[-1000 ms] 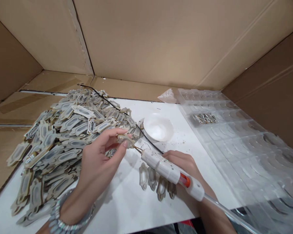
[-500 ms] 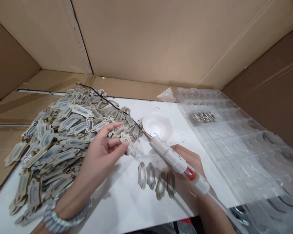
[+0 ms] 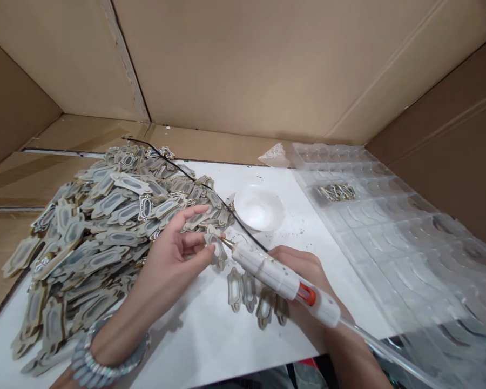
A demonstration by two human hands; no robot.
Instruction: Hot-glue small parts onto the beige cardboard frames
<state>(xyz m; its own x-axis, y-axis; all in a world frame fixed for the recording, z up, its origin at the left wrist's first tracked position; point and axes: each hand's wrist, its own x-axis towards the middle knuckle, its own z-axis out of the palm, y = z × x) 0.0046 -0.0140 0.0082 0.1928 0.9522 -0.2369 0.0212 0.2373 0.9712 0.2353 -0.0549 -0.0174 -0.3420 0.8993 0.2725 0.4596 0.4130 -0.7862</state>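
Observation:
My left hand (image 3: pixel 178 254) pinches one small grey frame-shaped piece (image 3: pixel 216 251) between thumb and fingers, held just above the white tabletop. In my right hand (image 3: pixel 303 270) is a white soldering iron (image 3: pixel 267 270), pen-shaped, with a red part on its handle. Its thin metal tip (image 3: pixel 227 243) is at the upper part of the held piece; whether they touch I cannot tell. Below the iron lie several similar pieces (image 3: pixel 235 289) in a row, partly covered by the iron and my right hand. A white bowl (image 3: pixel 259 208) stands just beyond the tip.
A large heap of grey frame-shaped pieces (image 3: pixel 113 227) covers the left side. A black cable (image 3: pixel 194 181) runs across it past the bowl. To the right lies a clear compartment tray (image 3: pixel 372 227) with small metal parts (image 3: pixel 336 192). Cardboard walls (image 3: pixel 243 70) enclose the back and sides.
My right hand has drawn the soldering iron back and left, bringing its tip from beside the bowl to the held piece. The left hand has hardly moved.

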